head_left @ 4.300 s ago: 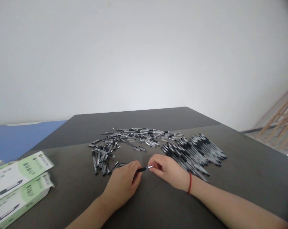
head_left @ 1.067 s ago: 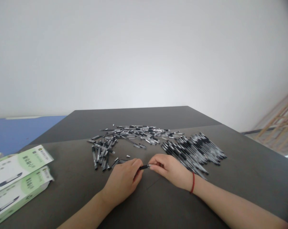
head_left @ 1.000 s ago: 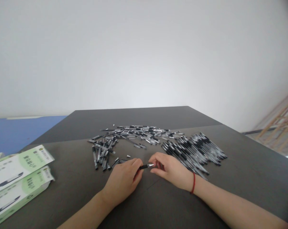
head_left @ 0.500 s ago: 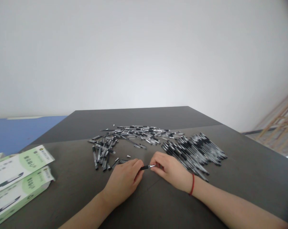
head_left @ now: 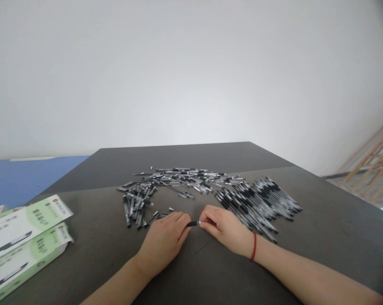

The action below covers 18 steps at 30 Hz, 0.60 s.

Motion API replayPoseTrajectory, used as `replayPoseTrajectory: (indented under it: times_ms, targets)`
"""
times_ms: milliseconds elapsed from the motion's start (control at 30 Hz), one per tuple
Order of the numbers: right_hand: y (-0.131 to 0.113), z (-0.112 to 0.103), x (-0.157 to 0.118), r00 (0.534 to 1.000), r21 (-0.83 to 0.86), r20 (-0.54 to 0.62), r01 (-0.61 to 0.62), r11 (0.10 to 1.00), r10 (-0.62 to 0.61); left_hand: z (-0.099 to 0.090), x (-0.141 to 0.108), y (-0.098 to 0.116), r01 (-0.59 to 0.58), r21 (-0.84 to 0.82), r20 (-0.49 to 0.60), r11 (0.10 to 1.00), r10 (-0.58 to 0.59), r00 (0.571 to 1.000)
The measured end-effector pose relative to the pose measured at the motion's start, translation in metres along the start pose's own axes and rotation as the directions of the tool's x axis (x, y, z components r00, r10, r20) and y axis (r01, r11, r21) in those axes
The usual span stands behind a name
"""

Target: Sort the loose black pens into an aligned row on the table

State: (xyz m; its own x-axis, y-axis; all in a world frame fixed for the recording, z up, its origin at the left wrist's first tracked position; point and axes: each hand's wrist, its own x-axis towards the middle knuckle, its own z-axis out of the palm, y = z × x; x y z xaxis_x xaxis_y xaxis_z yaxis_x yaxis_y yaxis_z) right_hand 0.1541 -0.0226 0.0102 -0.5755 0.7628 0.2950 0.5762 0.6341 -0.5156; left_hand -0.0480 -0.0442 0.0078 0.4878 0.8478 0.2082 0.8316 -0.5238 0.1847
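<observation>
A black-gripped pen (head_left: 193, 223) lies level between my two hands, just above the table. My left hand (head_left: 166, 235) is closed around its barrel, which the fingers mostly hide. With thumb and fingertips, my right hand (head_left: 223, 226) pinches the pen's silvery tip end. Beyond the right hand, a dense row of pens (head_left: 258, 201) lies slanted on the table. Past the left hand is a loose heap of pens and parts (head_left: 139, 201), and a small pale tip piece (head_left: 171, 209) rests close to its knuckles.
Green-and-white pen boxes (head_left: 29, 226) are stacked at the left edge of the dark table (head_left: 210, 271). More pens and parts (head_left: 188, 176) are scattered across the middle. A white wall (head_left: 191, 76) stands behind, and wooden bars (head_left: 374, 165) are at the far right.
My right fingertips have moved slightly left onto the pen's tip, covering more of it. My left hand keeps its hold with hardly any movement.
</observation>
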Motion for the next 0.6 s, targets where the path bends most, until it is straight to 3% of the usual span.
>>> replayPoseTrajectory:
  times_ms: [267, 600]
  targets:
    - [0.0013, -0.0009, -0.0001, 0.996, -0.112, -0.012, 0.083, 0.990, -0.085, 0.0014, -0.0023, 0.0009, 0.037, -0.089, -0.087, 0.995, -0.045, 0.995]
    - [0.0037, -0.0036, -0.0015, 0.997, -0.105, 0.031, 0.079, 0.991, -0.077, 0.0036, -0.0028, -0.0025, -0.033, -0.053, -0.081, 0.998, 0.029, 0.996]
